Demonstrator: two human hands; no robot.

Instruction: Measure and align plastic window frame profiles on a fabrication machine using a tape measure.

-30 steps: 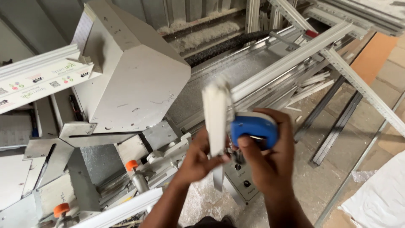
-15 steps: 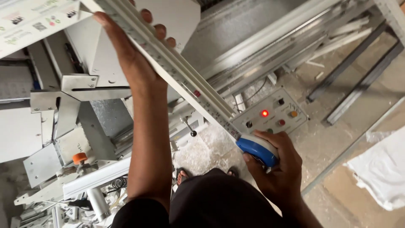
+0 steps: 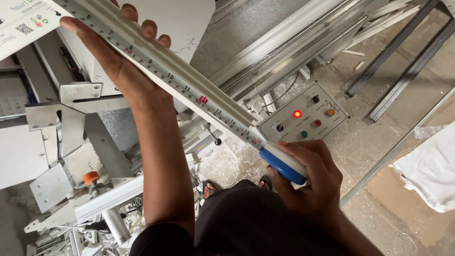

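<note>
The person holds a long white profile strip [image 3: 189, 90] slanting from the far left down toward the near right, above a cutting machine. The left hand [image 3: 111, 57] grips the strip near its far end, thumb under the near edge and fingers curled over the far edge, clamped on it. A tape blade [image 3: 156, 68] lies stretched along the strip's near face. The right hand [image 3: 310, 173] closes around the blue and white tape measure case [image 3: 284, 165] at the strip's near end, fingers wrapped on the case, thumb side hidden.

Below the strip sits a grey control panel [image 3: 308, 116] with coloured buttons and one red lamp lit; stacked white profiles [image 3: 303, 42] lie at the far right, and an orange knob [image 3: 91, 178] shows at the near left.

The strip is held in the air at only two places, so it could sag or twist and throw the reading off. If the right hand's hold eases, the blade may snap back into the case. The strip's low end also hangs close above the panel buttons and could knock one.
</note>
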